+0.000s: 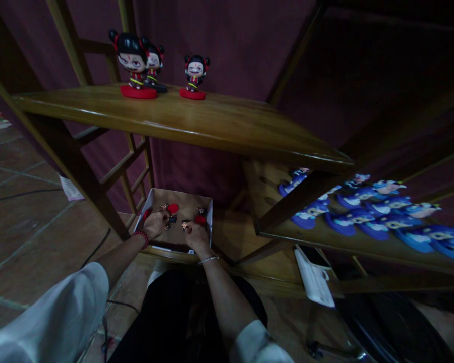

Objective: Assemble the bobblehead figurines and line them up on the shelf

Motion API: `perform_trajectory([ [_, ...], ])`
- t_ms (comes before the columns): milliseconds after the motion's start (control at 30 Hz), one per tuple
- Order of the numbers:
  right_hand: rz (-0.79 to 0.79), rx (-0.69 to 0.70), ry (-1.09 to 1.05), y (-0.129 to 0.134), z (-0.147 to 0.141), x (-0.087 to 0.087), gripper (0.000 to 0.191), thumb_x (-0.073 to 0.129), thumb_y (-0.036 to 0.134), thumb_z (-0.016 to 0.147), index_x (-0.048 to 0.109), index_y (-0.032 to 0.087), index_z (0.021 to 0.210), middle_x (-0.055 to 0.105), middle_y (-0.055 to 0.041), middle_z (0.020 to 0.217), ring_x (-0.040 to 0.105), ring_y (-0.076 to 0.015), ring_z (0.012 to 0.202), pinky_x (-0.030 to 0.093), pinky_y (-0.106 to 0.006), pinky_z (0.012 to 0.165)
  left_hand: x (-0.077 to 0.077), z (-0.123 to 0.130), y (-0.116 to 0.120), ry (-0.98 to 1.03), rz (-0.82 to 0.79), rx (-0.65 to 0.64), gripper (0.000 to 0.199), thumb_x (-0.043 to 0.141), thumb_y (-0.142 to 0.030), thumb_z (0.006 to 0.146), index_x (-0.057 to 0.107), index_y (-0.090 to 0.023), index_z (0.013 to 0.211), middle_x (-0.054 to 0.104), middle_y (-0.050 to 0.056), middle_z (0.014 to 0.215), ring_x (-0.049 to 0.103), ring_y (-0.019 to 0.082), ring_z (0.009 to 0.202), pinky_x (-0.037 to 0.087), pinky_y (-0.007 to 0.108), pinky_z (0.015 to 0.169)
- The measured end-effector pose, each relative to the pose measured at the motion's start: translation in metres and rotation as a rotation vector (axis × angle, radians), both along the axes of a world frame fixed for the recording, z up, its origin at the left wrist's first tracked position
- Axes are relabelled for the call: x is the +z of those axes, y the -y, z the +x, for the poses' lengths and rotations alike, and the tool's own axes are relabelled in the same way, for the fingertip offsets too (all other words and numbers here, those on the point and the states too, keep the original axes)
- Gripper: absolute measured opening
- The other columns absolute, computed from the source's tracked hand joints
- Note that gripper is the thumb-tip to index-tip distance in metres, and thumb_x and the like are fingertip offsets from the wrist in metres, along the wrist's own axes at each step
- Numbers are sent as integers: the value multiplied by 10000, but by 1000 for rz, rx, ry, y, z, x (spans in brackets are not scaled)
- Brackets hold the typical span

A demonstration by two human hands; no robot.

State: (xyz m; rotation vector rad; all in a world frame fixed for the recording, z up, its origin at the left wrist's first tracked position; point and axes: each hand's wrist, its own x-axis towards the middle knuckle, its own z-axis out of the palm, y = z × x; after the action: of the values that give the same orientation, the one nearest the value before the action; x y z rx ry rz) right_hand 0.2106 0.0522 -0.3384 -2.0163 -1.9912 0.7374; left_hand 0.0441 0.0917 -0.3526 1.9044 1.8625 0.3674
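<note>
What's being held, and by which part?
It can't be told: left hand and right hand are at small figurines, but any grip is too dim.

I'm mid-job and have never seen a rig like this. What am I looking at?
There is no robot here: one head-worn camera looks forward and down at a person's bare hands. Both reach into a shallow box holding small figures and red pieces. The right hand has its fingertips at a small figure; the left hand is over other pieces. It is too dim to tell how firm either grip is. Three dark-haired figures stand on the upper shelf; blue figures fill a lower shelf, right.
</note>
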Motion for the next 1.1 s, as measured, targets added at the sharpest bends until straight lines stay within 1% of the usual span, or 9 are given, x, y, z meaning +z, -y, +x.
perform_trajectory([
  [133,-3,-9,3,0,0,2,287,426,162,791,615,225,998,663,-52,964,593,-168,925,399,-227,762,-2,0,1,74,-41,-15,204,477,-207,750,610,-190,903,651,33,852,593,158,777,427,243,683],
  [300,28,-27,-15,-2,0,3,276,416,158,798,615,226,976,660,-43,951,594,-154,906,397,-211,743,-5,1,-1,184,-57,-13,203,482,-184,749,591,-178,920,646,23,829,589,133,755,430,223,668],
  [433,68,-33,-34,-2,-1,3,296,394,143,809,608,233,992,659,-35,957,587,-144,917,397,-209,761,-10,3,-1,161,-24,-12,193,481,-175,744,586,-182,906,624,14,798,573,127,713,426,226,656],
  [600,63,-37,-59,-3,-1,0,290,390,147,810,613,225,979,661,-33,950,588,-140,913,402,-205,768,-17,8,0,124,129,-59,167,506,-104,698,598,-180,814,561,32,941,545,128,832,422,231,767],
  [733,42,-46,-86,-6,1,-1,285,407,164,798,610,221,991,656,-40,949,588,-146,899,411,-206,757,-19,12,1,128,167,-69,191,498,-68,686,604,-174,804,530,45,987,523,135,909,415,243,828],
  [833,56,-99,-105,-8,3,1,302,408,151,784,609,217,1000,633,-46,996,569,-146,937,406,-209,791,-15,13,3,134,157,-55,160,494,-88,703,613,-168,776,543,52,984,530,144,906,420,260,836],
  [967,110,-193,-113,-12,4,4,325,412,116,756,596,163,1020,595,-81,1062,528,-160,1008,383,-219,861,-9,11,7,157,128,-50,172,478,-85,723,621,-173,757,561,44,966,541,140,898,416,270,854],
  [1033,141,-216,-128,-15,4,3,354,402,104,757,562,131,1072,561,-101,1127,479,-168,1084,352,-235,920,-9,9,8,175,124,-63,186,472,-68,718,618,-172,769,564,42,964,545,134,885,421,268,847],
  [1100,173,-226,-146,-18,4,0,390,383,96,766,513,113,1133,505,-112,1210,409,-169,1163,310,-258,975,-13,8,7,188,131,-66,203,472,-47,699,608,-170,784,570,38,950,546,128,865,430,268,831],
])
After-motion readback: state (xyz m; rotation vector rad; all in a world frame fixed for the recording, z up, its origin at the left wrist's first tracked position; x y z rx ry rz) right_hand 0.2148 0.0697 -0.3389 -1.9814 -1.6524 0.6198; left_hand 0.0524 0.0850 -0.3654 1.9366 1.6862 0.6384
